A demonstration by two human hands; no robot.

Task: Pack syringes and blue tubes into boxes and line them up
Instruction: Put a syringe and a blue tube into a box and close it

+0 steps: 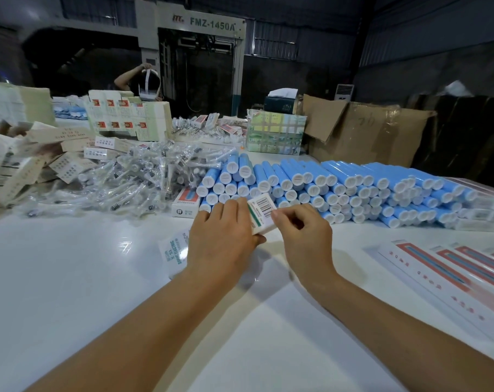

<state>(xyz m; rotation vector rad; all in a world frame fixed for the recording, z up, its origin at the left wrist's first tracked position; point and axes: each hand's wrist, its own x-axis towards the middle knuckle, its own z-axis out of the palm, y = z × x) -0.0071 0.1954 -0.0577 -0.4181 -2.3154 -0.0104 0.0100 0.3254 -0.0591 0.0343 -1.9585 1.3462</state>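
Two bare forearms, both visible from near the elbow to the fingertips. No sleeves, gloves, watch, rings or bands. Left hand (pixel 221 241): short, plain, unpainted nails, knuckles showing. Right hand (pixel 304 233): the same, thumbnail trimmed short. No marks or dressings on either arm.

Left hand (pixel 221 241) and right hand (pixel 302 236) grip a barcoded box (pixel 261 215) before stacked blue tubes (pixel 339 185)
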